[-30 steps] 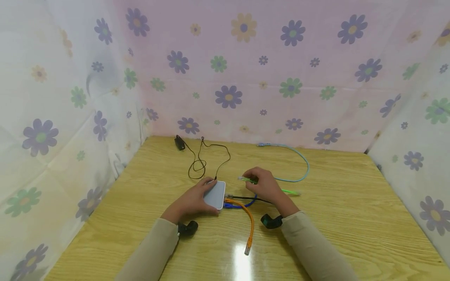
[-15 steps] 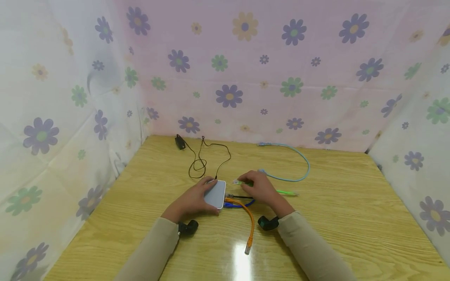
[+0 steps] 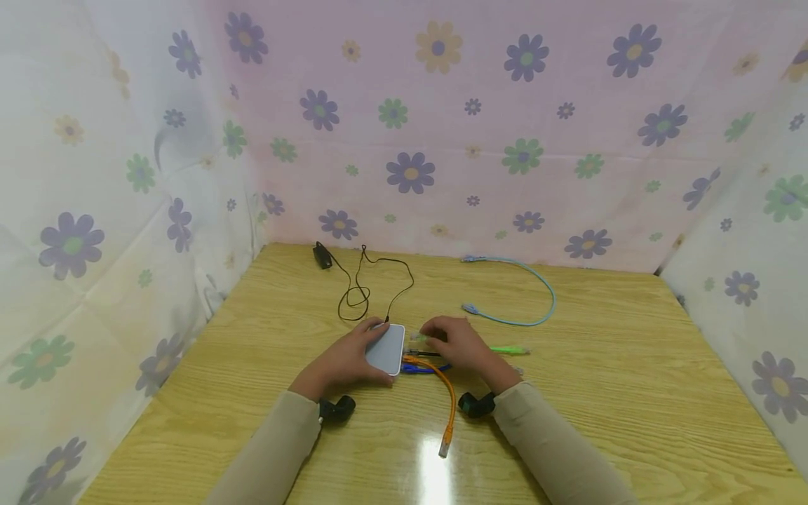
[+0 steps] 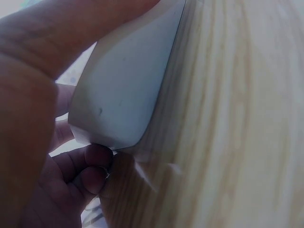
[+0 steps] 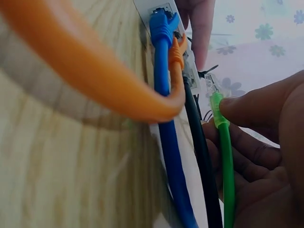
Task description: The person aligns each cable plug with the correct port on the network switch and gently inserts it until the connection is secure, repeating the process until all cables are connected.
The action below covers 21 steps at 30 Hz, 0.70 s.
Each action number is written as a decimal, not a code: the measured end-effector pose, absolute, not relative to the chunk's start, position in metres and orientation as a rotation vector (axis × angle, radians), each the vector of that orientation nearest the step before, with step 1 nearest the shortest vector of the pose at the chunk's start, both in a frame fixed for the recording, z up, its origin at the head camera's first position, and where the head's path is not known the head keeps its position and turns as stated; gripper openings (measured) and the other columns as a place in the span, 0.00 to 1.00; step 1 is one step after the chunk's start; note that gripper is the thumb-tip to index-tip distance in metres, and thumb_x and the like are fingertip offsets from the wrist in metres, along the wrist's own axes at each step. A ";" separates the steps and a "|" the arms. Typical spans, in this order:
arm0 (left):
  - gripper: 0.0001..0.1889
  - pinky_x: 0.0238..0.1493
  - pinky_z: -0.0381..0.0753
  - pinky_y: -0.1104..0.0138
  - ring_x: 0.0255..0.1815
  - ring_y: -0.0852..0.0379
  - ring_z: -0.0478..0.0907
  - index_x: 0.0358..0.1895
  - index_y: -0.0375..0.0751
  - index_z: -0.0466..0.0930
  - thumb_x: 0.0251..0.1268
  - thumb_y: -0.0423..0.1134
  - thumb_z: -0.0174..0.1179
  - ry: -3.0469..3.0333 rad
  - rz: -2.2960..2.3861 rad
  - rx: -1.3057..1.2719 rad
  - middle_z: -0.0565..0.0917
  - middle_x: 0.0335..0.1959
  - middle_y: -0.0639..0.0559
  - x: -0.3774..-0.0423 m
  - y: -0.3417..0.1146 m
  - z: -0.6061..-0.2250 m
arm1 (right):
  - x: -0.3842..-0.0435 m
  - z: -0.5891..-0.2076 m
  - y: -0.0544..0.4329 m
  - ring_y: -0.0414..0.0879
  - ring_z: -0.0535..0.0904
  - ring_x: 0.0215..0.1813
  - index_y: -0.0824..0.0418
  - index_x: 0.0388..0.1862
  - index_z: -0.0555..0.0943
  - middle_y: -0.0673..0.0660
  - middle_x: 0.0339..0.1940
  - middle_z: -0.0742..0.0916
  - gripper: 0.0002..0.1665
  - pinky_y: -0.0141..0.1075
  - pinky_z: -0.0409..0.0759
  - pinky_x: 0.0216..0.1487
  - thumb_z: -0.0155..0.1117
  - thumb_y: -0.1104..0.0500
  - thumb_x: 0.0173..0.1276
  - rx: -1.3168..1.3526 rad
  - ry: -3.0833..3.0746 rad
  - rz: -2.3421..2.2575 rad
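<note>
My left hand point(image 3: 344, 360) grips a small white network switch point(image 3: 386, 349) by its opposite edges, thumb at the near edge. In the right wrist view, blue point(image 5: 163, 61), orange point(image 5: 176, 64) and black point(image 5: 197, 128) Ethernet cables run into its port side. Between thumb and fingers my right hand point(image 3: 463, 344) pinches a green Ethernet cable point(image 5: 228, 166) just behind its clear plug point(image 5: 212, 84). That plug points toward the switch, beyond the black cable and apart from the ports. The green cable's other end point(image 3: 511, 350) lies to the right of my hand.
A light blue Ethernet cable point(image 3: 549, 294) curves over the table at the back right. Behind the switch lies a black power cord point(image 3: 412, 277) with its adapter point(image 3: 322, 257). The orange cable's loose plug point(image 3: 445, 447) points toward the front edge. Flowered cloth point(image 3: 410, 126) encloses the table.
My right hand has moved left and slightly nearer, bringing the green plug closer to the switch. The light blue cable's near plug has come into sight. My left hand and the switch have stayed put.
</note>
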<state>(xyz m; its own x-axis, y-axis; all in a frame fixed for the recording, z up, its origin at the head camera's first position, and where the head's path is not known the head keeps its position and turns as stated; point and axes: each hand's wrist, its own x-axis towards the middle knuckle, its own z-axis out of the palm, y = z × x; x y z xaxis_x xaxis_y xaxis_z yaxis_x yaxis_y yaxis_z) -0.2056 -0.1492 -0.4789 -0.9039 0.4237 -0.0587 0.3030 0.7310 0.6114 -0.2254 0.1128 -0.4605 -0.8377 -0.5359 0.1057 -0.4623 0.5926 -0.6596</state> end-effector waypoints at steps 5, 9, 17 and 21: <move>0.60 0.55 0.73 0.58 0.62 0.50 0.69 0.76 0.54 0.56 0.35 0.67 0.75 2.745 0.913 0.589 0.56 0.76 0.55 -0.206 -0.150 -0.479 | -0.226 -0.463 0.110 0.44 0.81 0.44 0.57 0.51 0.82 0.52 0.45 0.86 0.11 0.37 0.79 0.44 0.58 0.60 0.72 -0.897 2.704 -1.028; 0.60 0.55 0.73 0.58 0.61 0.50 0.69 0.76 0.54 0.56 0.35 0.67 0.75 2.749 0.908 0.590 0.56 0.76 0.54 -0.206 -0.150 -0.479 | -0.227 -0.466 0.108 0.44 0.82 0.44 0.57 0.50 0.82 0.52 0.45 0.87 0.11 0.37 0.79 0.45 0.58 0.59 0.72 -0.925 2.698 -0.996; 0.60 0.54 0.73 0.58 0.61 0.50 0.69 0.76 0.53 0.56 0.35 0.68 0.74 2.751 0.895 0.615 0.56 0.76 0.54 -0.207 -0.149 -0.479 | -0.230 -0.469 0.106 0.43 0.83 0.46 0.56 0.51 0.82 0.52 0.47 0.86 0.12 0.37 0.80 0.46 0.58 0.59 0.72 -0.929 2.684 -0.980; 0.60 0.54 0.73 0.58 0.61 0.50 0.69 0.76 0.53 0.56 0.35 0.67 0.74 2.746 0.912 0.615 0.56 0.76 0.54 -0.207 -0.150 -0.479 | -0.231 -0.469 0.105 0.43 0.83 0.46 0.56 0.52 0.82 0.52 0.48 0.86 0.12 0.38 0.80 0.46 0.57 0.59 0.73 -0.948 2.680 -0.975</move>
